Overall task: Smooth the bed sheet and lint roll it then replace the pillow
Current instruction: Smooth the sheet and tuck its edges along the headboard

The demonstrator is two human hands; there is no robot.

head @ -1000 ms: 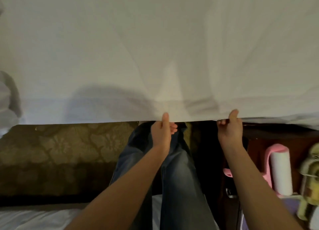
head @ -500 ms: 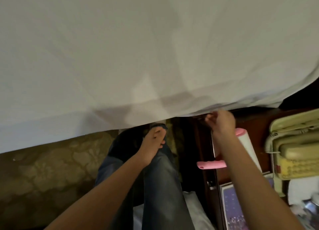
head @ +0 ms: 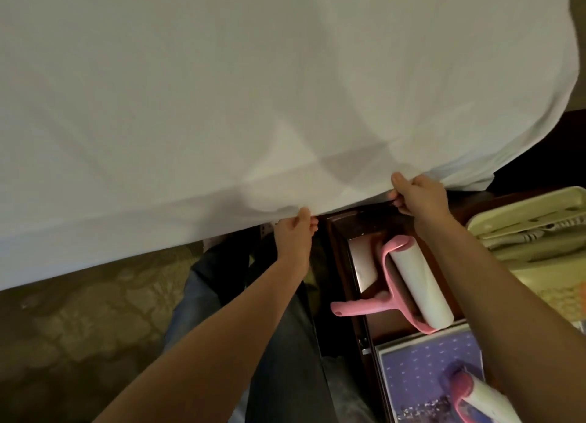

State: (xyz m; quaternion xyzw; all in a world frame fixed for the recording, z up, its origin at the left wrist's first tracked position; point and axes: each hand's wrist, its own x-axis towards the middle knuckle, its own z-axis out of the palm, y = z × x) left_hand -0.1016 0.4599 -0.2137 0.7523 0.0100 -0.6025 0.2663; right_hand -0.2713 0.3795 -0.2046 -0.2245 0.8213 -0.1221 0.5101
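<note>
**Both grips on the sheet's near edge**

A white sheet (head: 253, 89) covers the bed and fills the upper view, mostly flat, with soft creases fanning up from the near edge. Below the edge lies patterned olive carpet (head: 79, 327), and the person's jeans (head: 279, 359) show between the arms. To the right stands a dark wooden table (head: 361, 223). The pink lint roller (head: 412, 283) lies on it, just beside the bed, its handle sticking out over the table's left side. A cream phone (head: 532, 229) sits farther right, and a purple printed box (head: 425, 368) lies nearer the person.

The left grip (head: 291, 235) pinches the sheet's hem, thumb on top and fingers curled under. The right grip (head: 421, 197) pinches the same hem a little farther right, above the table's far corner, thumb over the cloth and fingers tucked beneath. The hem between them hangs in a shallow curve.

Half a second ago the left grip hung loose below the hem, holding nothing; now it has the cloth. The right grip has kept its pinch. The view has swung right, so the whole roller and more of the table now show.
</note>
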